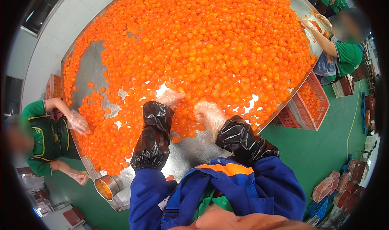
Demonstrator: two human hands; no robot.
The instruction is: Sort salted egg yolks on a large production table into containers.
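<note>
A broad heap of glossy orange balls, by their look salted egg yolks (pixel 209 47), covers most of a large metal table (pixel 194 148) before me. Thin clear plastic gloves cover both hands, and black sleeve covers reach up my forearms. My left hand (pixel 170 98) touches yolks at the near edge of the heap, its fingers pointing right. Close by on the right, my right hand (pixel 210 113) has its fingers curled against the yolks. Several yolks lie between the two hands. Whether either hand grips a yolk is hidden by the glove folds and the heap.
At left a co-worker's gloved hand (pixel 79 123) reaches into the yolks. A metal cup (pixel 117 184) with orange bits lies at the table's near-left corner. A red crate (pixel 322 108) of yolks stands beyond the right edge, near another co-worker (pixel 349 57).
</note>
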